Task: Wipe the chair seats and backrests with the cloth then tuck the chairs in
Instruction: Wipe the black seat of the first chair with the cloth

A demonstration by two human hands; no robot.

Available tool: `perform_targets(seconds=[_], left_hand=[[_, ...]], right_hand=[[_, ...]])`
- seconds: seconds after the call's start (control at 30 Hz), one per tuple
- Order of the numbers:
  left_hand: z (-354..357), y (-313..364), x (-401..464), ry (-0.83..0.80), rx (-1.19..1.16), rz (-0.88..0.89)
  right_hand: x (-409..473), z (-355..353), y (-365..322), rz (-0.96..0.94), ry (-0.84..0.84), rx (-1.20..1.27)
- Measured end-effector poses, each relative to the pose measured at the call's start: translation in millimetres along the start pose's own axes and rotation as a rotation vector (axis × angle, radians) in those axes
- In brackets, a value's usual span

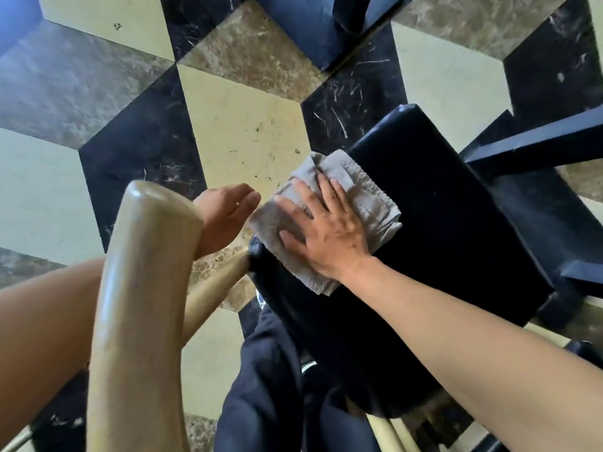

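Observation:
A chair with a black padded seat [440, 230] stands below me, seen from above. Its pale wooden backrest top [143, 288] rises at the lower left. A folded grey cloth [365, 190] lies on the seat's left edge. My right hand [326, 230] presses flat on the cloth, fingers spread. My left hand [225, 213] hangs beside the seat's left edge, just past the backrest, fingers loosely curled, holding nothing that I can see. Its wrist is hidden behind the wooden rail.
The floor is a pattern of cream, brown and black marble tiles [248, 125]. Dark table or chair legs [326, 31] stand at the top, and dark wooden rails [535, 141] cross at the right. My dark trousers [267, 386] show below the seat.

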State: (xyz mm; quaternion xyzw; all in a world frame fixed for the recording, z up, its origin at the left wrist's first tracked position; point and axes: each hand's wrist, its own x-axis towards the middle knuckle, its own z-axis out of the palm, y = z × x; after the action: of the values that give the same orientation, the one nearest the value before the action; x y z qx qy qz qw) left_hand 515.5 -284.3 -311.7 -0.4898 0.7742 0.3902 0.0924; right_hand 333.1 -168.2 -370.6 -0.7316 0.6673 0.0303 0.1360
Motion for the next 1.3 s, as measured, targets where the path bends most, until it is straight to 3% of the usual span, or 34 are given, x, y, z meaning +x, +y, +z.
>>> perform_targets(seconds=[0.17,0.4,0.57,0.73,0.93,1.07,1.3], left_hand=[[-11.2,-11.1,17.2,-0.015,0.035,0.098],[-20.4,-17.4,44.5,-0.062,0.119,0.261],[-27.7,8.3,68.8,-0.213,0.308,0.434],[-36.3,50.3,99.8,-0.212,0.466,0.632],[-35.2,125.5,127.4,-0.232,0.64,0.866],[-11.2,172.5,131.0,-0.269,0.698,0.989],[66.6,239.0,110.3,-0.385,0.878,1.192]], right_hand=[[48.3,-22.4,26.2,0.153,0.019,-0.018],[63.4,-27.6,52.9,0.087,0.106,-0.02],[69.7,-41.7,117.7,0.231,0.134,-0.075],[64.1,-44.9,151.5,0.382,0.089,0.015],[19.5,-37.0,166.4,0.813,0.173,0.162],[-29.9,-26.2,167.7,0.856,0.132,0.15],[-145.2,0.2,170.2,1.123,0.174,0.215]])
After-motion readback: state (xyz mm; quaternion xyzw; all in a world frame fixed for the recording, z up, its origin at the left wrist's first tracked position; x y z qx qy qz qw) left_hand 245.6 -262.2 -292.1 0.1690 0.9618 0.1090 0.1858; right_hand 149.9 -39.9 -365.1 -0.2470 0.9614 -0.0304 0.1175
